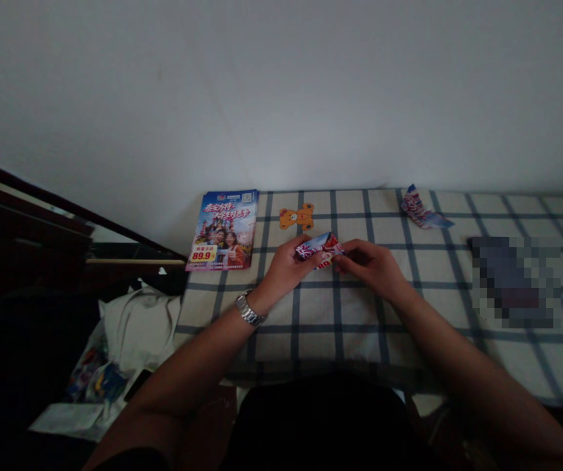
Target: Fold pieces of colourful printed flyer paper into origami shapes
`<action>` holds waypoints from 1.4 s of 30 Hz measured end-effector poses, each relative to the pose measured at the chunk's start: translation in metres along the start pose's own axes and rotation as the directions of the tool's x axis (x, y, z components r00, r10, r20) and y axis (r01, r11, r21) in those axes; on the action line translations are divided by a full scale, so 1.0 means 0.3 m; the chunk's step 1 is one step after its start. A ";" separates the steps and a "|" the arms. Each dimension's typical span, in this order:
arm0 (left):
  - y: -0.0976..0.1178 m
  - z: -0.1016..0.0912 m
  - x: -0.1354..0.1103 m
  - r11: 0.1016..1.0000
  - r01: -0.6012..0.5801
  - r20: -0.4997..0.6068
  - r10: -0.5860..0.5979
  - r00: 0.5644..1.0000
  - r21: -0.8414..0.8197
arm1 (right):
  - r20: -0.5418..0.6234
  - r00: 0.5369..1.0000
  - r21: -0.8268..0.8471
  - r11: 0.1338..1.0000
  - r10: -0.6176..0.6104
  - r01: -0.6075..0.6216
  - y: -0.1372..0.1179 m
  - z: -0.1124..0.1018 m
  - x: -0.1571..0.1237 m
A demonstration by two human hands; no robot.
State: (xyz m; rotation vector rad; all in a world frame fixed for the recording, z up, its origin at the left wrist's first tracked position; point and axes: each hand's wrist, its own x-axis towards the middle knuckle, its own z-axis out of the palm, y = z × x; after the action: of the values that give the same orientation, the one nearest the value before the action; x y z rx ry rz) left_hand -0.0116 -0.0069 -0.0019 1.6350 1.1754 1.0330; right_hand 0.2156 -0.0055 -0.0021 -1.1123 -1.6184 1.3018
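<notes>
Between my two hands is a folded flyer (321, 244), small and printed in red, blue and white. My left hand (288, 263), with a metal watch (250, 309) on its wrist, grips the flyer's left side, thumb on top. The fingers of my right hand (370, 263) pinch its right edge. A stack of flyers (225, 229) with similar print lies flat to the left, near the wall. Off to the right, another folded flyer (421, 210) rests on the cloth, partly raised and creased.
A checked cloth (271, 340) covers the surface, which meets a pale wall (281, 98). On it are a bear-shaped picture (297, 217) and a dark blurred-out object (511, 281) at right. A white bag (138, 320) and plastic-wrapped things lie below on the left, by dark wooden furniture (16, 242).
</notes>
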 end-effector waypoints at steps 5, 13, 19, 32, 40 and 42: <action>-0.004 -0.007 0.002 0.993 -0.116 -0.013 0.116 0.993 -0.011 | -0.105 0.992 -0.116 0.991 -0.076 0.064 0.011 -0.014 0.003; -0.029 -0.049 0.015 0.921 -0.296 -0.051 0.318 0.947 0.255 | -0.117 0.964 -0.284 0.938 -0.240 0.199 0.011 -0.036 0.016; -0.039 -0.050 0.020 0.883 -0.326 0.050 0.329 0.943 0.339 | -0.052 0.960 -0.354 0.904 -0.276 0.241 0.030 -0.049 0.027; -0.075 -0.049 0.017 0.723 -0.442 0.295 0.331 0.896 0.531 | 0.162 0.914 -0.553 0.733 -0.371 0.395 0.072 -0.084 0.041; -0.041 -0.060 0.018 0.691 -0.461 0.341 0.315 0.886 0.558 | 0.325 0.821 -0.587 0.581 -0.469 0.565 0.059 -0.102 0.046; -0.036 -0.061 0.017 0.687 -0.466 0.356 0.309 0.882 0.558 | 0.348 0.811 -0.573 0.578 -0.471 0.581 0.057 -0.101 0.045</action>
State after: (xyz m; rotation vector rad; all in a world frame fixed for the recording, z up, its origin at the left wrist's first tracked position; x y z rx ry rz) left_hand -0.0306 0.0034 -0.0059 2.5647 1.0917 0.6740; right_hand 0.2423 0.0184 -0.0127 -0.7773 -2.4040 0.3998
